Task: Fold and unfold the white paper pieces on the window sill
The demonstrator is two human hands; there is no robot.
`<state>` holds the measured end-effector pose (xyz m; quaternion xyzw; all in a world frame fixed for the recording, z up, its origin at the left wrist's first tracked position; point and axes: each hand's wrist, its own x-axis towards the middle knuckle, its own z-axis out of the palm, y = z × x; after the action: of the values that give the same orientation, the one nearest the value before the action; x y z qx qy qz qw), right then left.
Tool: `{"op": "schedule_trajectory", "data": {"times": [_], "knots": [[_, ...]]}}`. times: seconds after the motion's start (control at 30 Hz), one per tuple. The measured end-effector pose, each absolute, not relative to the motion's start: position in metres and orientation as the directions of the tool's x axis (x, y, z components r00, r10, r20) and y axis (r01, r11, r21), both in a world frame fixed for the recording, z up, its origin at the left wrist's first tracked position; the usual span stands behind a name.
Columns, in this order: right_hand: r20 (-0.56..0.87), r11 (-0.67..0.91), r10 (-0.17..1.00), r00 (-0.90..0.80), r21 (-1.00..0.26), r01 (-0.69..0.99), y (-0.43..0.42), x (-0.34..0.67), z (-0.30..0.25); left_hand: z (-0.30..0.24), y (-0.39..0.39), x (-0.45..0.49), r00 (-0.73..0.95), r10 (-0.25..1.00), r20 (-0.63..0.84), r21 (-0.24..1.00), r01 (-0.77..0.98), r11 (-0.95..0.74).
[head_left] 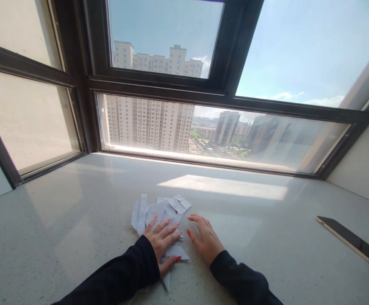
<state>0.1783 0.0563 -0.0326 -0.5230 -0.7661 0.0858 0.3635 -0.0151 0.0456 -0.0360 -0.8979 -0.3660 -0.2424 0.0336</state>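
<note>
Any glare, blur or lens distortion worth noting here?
Head view: glare in a bright sunlit patch on the speckled counter; window frame slanting, suggesting a wide lens; white folded papers low in contrast; distant buildings hazy.

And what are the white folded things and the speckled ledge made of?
The white folded things look like matte paper: thin, with crisp creases. The speckled ledge seems to be polished stone, real or man-made, because it has little flecks and shiny reflections.
</note>
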Motion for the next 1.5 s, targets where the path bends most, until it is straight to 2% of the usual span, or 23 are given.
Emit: {"op": "schedule_trajectory", "data": {"times": [0.13,0.4,0.53,0.73,0.93,1.1,1.3,1.4,1.5], "knots": [[0.465,0.453,0.86,-0.208,-0.51,0.731,0.058,0.179,-0.033,-0.037,0.046,-0.013,0.598,0.635,0.489,0.116,0.677,-0.727],[0.441,0.42,0.865,-0.239,-0.376,0.826,0.082,0.176,-0.029,-0.035,0.043,-0.012,0.575,0.603,0.553,0.057,0.697,-0.715],[0.429,0.413,0.869,-0.245,-0.356,0.838,0.1,0.167,-0.025,-0.027,0.041,-0.01,0.548,0.563,0.619,0.016,0.707,-0.707],[0.398,0.381,0.885,-0.241,-0.322,0.866,0.107,0.159,-0.025,-0.012,0.035,0.0,0.525,0.552,0.647,0.073,0.679,-0.731],[0.387,0.369,0.889,-0.245,-0.289,0.883,0.093,0.171,-0.018,-0.005,0.035,-0.002,0.533,0.489,0.691,0.042,0.645,-0.763],[0.4,0.384,0.882,-0.248,-0.307,0.871,0.074,0.183,-0.015,-0.005,0.035,-0.004,0.518,0.443,0.732,0.046,0.611,-0.791],[0.43,0.396,0.875,-0.221,-0.374,0.839,0.065,0.19,-0.016,-0.01,0.026,-0.009,0.579,0.438,0.687,-0.008,0.609,-0.793],[0.446,0.393,0.873,-0.196,-0.407,0.825,0.064,0.189,-0.017,-0.006,0.024,-0.012,0.596,0.463,0.655,-0.021,0.628,-0.778],[0.457,0.39,0.872,-0.176,-0.433,0.813,0.064,0.188,-0.017,0.0,0.027,-0.009,0.56,0.517,0.647,0.017,0.668,-0.744]]}}
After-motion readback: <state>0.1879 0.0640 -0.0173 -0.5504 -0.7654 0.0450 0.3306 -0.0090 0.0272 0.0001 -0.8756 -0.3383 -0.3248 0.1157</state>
